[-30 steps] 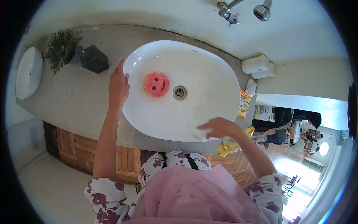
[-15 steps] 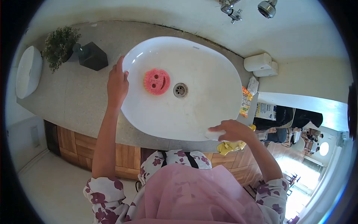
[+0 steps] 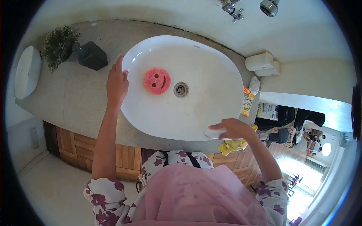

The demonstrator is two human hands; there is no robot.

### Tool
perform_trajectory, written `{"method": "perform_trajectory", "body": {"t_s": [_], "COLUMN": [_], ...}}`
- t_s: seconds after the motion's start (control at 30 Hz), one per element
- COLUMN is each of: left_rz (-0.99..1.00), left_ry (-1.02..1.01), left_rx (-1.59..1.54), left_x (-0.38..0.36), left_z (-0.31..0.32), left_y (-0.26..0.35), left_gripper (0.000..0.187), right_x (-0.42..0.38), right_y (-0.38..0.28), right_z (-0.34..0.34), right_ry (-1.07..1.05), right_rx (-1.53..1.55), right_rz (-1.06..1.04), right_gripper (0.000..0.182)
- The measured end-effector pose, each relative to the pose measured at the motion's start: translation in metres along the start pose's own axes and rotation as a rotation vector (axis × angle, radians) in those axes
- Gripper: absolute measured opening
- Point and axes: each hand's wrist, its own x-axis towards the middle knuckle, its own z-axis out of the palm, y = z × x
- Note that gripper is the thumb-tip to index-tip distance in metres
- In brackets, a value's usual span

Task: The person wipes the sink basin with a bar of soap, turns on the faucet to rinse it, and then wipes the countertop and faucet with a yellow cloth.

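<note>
My left hand (image 3: 118, 81) grips the left rim of the white oval sink (image 3: 211, 109), with its thumb over the edge. At the front right rim, my right hand (image 3: 233, 130) is closed on a small white block (image 3: 215, 133) and presses it against the rim. Inside the sink, a round pink smiley sponge (image 3: 157, 81) lies left of the metal drain (image 3: 181, 89). A yellow cloth (image 3: 230, 147) lies at the counter's front edge, just below my right hand.
A dark dispenser (image 3: 92, 55), a plant (image 3: 59, 47) and a white basin (image 3: 28, 72) stand at the left. An orange packet (image 3: 247, 102) and white rolls (image 3: 259, 62) are at the right. A tap (image 3: 233, 10) juts from the wall.
My right hand and the white block have shifted slightly left and up along the rim, and more of the block shows. My left hand stays on the left rim.
</note>
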Motion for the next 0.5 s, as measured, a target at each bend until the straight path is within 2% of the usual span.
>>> {"method": "perform_trajectory", "body": {"t_s": [0.03,0.1,0.23,0.3,0.43,0.5], "left_rz": [-0.002,-0.008,0.034,0.028,-0.017,0.0], "left_ry": [-0.005,-0.003,0.036,0.028,-0.01,0.009], "left_rx": [-0.005,0.0,0.003,-0.01,-0.012,-0.006], "left_x": [0.001,0.0,0.0,0.001,0.0,0.0], "left_z": [0.0,0.0,0.005,0.003,-0.002,0.0], "left_y": [0.0,0.002,-0.005,-0.003,0.002,0.001], "left_gripper": [0.055,0.056,0.056,0.056,0.057,0.057], "right_x": [0.015,0.05,0.041,0.016,0.0,0.024], "right_y": [-0.006,-0.017,-0.026,0.002,0.009,-0.008], "right_z": [0.002,0.011,0.005,-0.001,-0.009,-0.002], "right_ry": [0.002,0.157,0.157,0.012,-0.074,0.019], "right_rx": [0.002,-0.061,-0.005,-0.057,-0.027,-0.068], "right_rz": [0.002,-0.144,-0.103,-0.114,-0.018,-0.205], "right_gripper": [0.059,0.063,0.062,0.059,0.059,0.059]}}
